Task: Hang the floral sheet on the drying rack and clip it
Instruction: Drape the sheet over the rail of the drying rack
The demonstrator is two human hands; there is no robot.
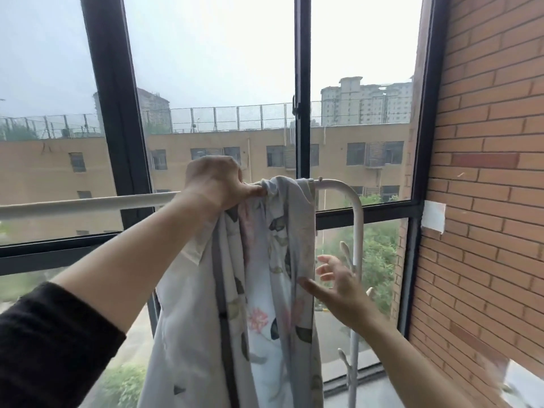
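Note:
The floral sheet [259, 290], pale with pink flowers, dark leaves and a grey stripe, hangs bunched over the white top bar of the drying rack [88, 203]. My left hand [216, 182] grips the bunched sheet on top of the bar. My right hand [338, 285] is lower, at the sheet's right edge, fingers spread and relaxed; its thumb touches the cloth. No clip is visible.
The rack's bar bends down into a white upright [357, 231] with small side hooks. Dark-framed windows [302, 83] stand directly behind the rack. A brick wall [485, 172] closes the right side, close to the rack's end.

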